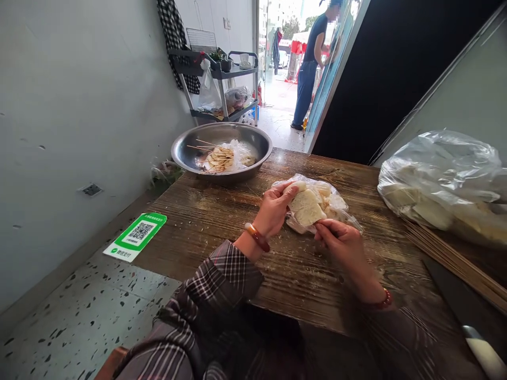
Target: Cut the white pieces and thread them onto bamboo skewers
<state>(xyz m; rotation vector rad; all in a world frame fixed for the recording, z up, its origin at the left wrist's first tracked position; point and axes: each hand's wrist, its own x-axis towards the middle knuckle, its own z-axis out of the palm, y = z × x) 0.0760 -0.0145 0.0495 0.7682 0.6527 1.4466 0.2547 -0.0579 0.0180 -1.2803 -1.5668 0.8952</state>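
My left hand [276, 208] is closed on a pale, flat food slice [307, 207] with a rough, porous face, held tilted above the table. At the slice's lower right corner, the fingertips of my right hand [340, 240] are pinched together. Whatever is between them is too small to make out. Just behind and under the held slice lies an open clear plastic bag [344, 214] with more pale slices [336, 201] in it.
A steel basin [180, 153] with skewered slices [219, 158] stands at the table's far left. Right are a large bag of slices [435, 184], wooden skewers [455, 258] and a knife [489, 356]. A QR-code card [138, 235] lies at the left edge. A person [311, 63] stands by the doorway.
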